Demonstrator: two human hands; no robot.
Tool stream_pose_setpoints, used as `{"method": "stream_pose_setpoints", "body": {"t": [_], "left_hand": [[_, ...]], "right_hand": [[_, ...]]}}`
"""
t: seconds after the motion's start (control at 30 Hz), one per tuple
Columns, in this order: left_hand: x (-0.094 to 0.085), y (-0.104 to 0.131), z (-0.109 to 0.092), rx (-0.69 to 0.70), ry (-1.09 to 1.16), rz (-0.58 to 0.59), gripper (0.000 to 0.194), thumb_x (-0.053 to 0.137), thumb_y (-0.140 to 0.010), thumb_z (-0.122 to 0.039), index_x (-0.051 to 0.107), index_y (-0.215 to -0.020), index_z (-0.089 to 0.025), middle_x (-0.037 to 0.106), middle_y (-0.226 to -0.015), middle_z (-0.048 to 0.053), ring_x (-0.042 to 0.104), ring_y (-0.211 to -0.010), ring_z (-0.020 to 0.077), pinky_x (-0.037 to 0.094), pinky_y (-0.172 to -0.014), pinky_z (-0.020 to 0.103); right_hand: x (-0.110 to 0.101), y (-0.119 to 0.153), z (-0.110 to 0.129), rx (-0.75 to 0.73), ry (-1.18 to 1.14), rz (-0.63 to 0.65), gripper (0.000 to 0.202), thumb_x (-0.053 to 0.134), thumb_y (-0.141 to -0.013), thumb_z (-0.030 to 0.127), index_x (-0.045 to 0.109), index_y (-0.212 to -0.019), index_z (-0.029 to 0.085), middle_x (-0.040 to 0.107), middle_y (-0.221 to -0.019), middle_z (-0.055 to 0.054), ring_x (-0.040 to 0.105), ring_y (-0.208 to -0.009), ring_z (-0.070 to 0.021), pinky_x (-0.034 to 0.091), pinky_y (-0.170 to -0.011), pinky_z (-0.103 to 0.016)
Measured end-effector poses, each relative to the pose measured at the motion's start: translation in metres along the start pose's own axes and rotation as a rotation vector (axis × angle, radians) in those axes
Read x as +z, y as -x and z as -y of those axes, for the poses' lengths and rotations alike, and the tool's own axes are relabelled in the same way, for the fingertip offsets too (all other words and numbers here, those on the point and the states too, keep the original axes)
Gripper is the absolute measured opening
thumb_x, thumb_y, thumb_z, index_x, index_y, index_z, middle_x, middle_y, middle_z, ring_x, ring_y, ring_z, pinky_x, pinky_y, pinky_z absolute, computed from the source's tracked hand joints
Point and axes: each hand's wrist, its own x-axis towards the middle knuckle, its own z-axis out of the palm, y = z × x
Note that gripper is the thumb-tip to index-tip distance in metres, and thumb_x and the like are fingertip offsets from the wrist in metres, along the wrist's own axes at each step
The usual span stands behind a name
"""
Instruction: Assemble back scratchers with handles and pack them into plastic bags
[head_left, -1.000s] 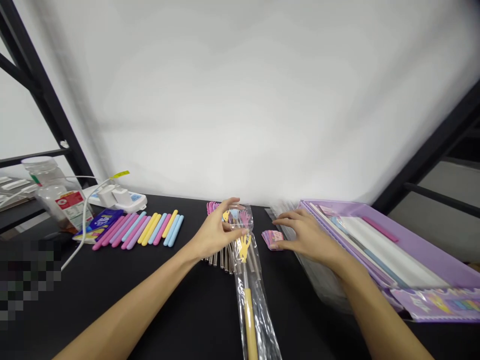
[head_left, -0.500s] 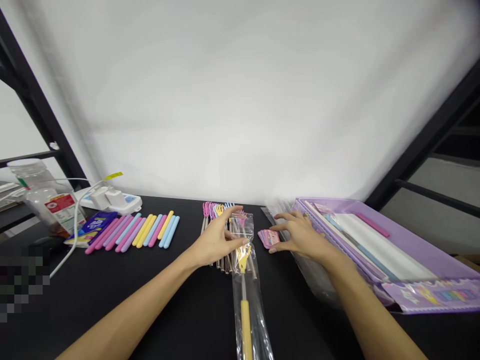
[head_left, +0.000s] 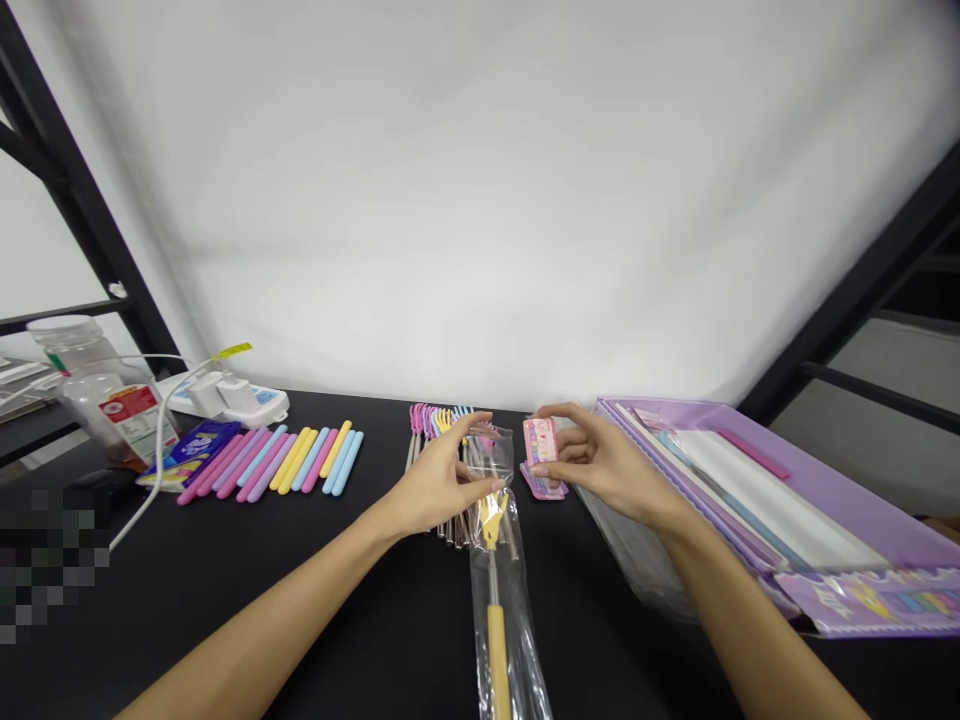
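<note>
My left hand grips the upper end of a clear plastic bag, thumb on the near side and fingers at the far edge. Inside the bag lies a yellow back scratcher with a hand-shaped head, metal rod and yellow handle. In my right hand a small pink printed card is pinched upright between thumb and fingers. Just below it, a small stack of the same cards rests on the black table. Behind my left hand are several metal rods with coloured scratcher heads, partly hidden.
Coloured handles lie in a row on the left, beside a purple packet, a power strip and a clear jar. On the right stand a purple box and empty plastic bags. A white wall is behind.
My right hand has lifted one pink card off the stack and tilted it upright. My left hand keeps its hold at the bag's top. The view has shifted slightly.
</note>
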Motion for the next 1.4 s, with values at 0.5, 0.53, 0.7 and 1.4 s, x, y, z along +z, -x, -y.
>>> {"method": "stream_pose_setpoints", "body": {"t": [0.5, 0.53, 0.7, 1.4], "left_hand": [[0.007, 0.003, -0.001, 0.059, -0.021, 0.082, 0.071, 0.066, -0.081, -0.024, 0.033, -0.144, -0.034, 0.049, -0.137, 0.011, 0.065, -0.072, 0.0125, 0.045, -0.048, 0.020], [0.007, 0.004, -0.001, 0.061, -0.019, 0.091, 0.073, 0.066, -0.081, -0.024, 0.032, -0.145, -0.034, 0.050, -0.136, 0.011, 0.064, -0.071, 0.0122, 0.046, -0.049, 0.021], [0.006, 0.003, -0.001, 0.035, -0.015, 0.111, 0.083, 0.065, -0.083, -0.024, 0.019, -0.150, -0.035, 0.055, -0.129, 0.013, 0.064, -0.067, 0.0112, 0.046, -0.050, 0.021], [0.003, 0.000, 0.003, 0.066, -0.046, 0.045, 0.073, 0.070, -0.079, -0.024, 0.033, -0.141, -0.034, 0.056, -0.113, 0.007, 0.065, -0.063, 0.0097, 0.049, -0.054, 0.020]], "right_hand": [[0.037, -0.004, 0.004, -0.460, 0.399, -0.401, 0.015, 0.062, -0.088, 0.031, 0.073, -0.089, 0.021, 0.062, -0.093, -0.008, 0.062, -0.087, -0.0219, 0.051, -0.078, -0.037], [0.036, -0.004, 0.003, -0.476, 0.397, -0.396, 0.016, 0.060, -0.090, 0.029, 0.073, -0.093, 0.022, 0.063, -0.098, -0.008, 0.062, -0.093, -0.0225, 0.051, -0.082, -0.037], [0.031, -0.004, 0.000, -0.394, 0.402, -0.260, 0.027, 0.050, -0.095, 0.025, 0.070, -0.114, 0.024, 0.071, -0.100, -0.006, 0.067, -0.089, -0.0219, 0.053, -0.079, -0.036], [0.025, -0.004, -0.001, -0.247, 0.278, -0.167, 0.027, 0.066, -0.085, 0.034, 0.072, -0.109, 0.024, 0.072, -0.100, -0.006, 0.067, -0.088, -0.0228, 0.054, -0.077, -0.036]]}}
